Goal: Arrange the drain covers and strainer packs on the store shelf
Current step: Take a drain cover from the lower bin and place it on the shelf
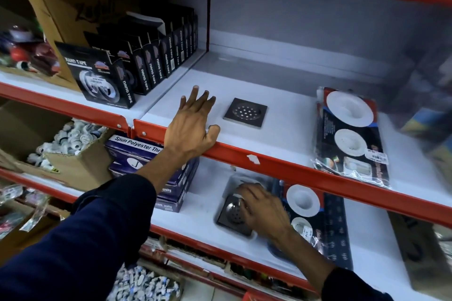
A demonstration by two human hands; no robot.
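Left hand: spread flat, empty, on upper shelf | right hand: grip on lower-shelf drain cover unclear | placed cover beside left hand | risk: metal slipped from blurred fingers, strainer pack dragged.

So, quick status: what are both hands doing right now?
Left hand open, flat on upper shelf edge. Right hand on square metal drain cover, lower shelf; grip unclear. Second square metal cover lies alone above, unobstructed.
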